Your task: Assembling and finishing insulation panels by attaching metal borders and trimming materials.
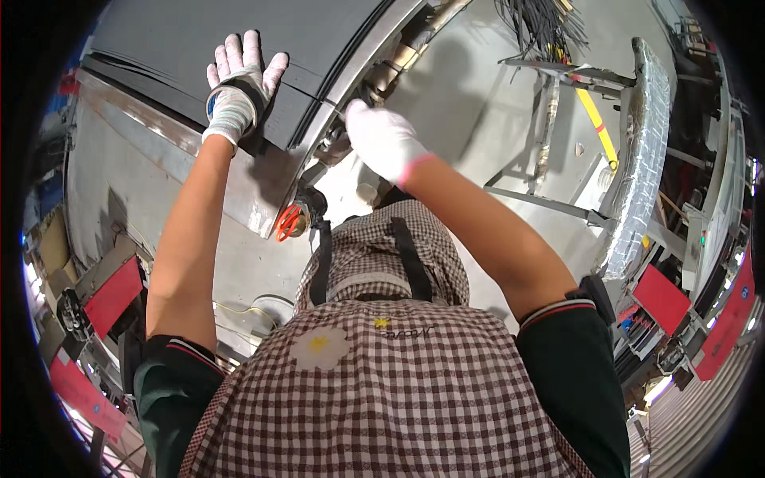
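Observation:
My left hand [239,84], in a white glove with a grey cuff, lies flat with fingers spread on a stack of dark grey sheets [239,40] on a metal worktable [159,175]. My right hand [384,139], also in a white glove, reaches to the right edge of the stack, beside a metal rail with fittings [382,76]. Its fingers curl downward; what they touch is hidden. A pair of orange-handled scissors [288,221] hangs at my chest, above my checked apron [382,374].
A bundle of black cables [542,28] hangs at the top right. A long foil-wrapped beam [641,151] runs down the right side, near a yellow strip [598,123] on the floor. Red bins [115,295] sit at the left, and more red bins [661,299] at the right.

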`<act>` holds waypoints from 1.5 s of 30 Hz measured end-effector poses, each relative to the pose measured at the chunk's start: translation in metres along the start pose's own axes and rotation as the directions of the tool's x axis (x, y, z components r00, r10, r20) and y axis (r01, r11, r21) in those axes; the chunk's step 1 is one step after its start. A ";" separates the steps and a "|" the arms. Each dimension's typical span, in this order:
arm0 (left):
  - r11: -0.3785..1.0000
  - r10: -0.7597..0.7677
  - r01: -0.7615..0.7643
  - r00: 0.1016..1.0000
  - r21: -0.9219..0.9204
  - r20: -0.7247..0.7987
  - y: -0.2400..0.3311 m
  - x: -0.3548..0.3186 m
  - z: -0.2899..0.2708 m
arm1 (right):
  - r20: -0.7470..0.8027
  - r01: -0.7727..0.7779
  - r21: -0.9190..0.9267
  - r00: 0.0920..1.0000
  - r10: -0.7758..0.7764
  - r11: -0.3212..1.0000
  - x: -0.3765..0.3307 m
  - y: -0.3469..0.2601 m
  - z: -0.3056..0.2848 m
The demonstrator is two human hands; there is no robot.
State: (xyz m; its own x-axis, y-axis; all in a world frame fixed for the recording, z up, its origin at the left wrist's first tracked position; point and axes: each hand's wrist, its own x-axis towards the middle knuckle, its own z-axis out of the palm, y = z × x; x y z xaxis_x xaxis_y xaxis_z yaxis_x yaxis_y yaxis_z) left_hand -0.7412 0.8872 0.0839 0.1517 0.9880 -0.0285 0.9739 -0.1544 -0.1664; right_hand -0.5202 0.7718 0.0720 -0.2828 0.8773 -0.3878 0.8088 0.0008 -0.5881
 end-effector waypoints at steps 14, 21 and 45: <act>1.000 0.000 0.001 1.000 0.020 -0.019 -0.003 -0.001 0.000 | 0.082 -0.187 0.017 0.979 0.185 0.982 -0.035 0.003 -0.007; 0.997 0.071 -0.073 0.996 -0.026 -0.062 0.031 0.022 -0.010 | -0.176 -0.131 -0.480 0.983 0.051 0.867 0.028 0.110 0.101; 1.000 0.000 0.002 0.997 -0.031 0.071 0.002 -0.004 -0.025 | -0.427 0.167 0.653 0.887 0.177 0.739 0.073 -0.004 -0.093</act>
State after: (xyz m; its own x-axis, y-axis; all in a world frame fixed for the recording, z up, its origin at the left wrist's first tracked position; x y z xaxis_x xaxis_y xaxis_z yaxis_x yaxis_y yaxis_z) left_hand -0.7352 0.8829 0.1087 0.1397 0.9852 -0.0990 0.9790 -0.1524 -0.1355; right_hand -0.4965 0.8800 0.1121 0.1130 0.9830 -0.1449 0.2143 -0.1665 -0.9625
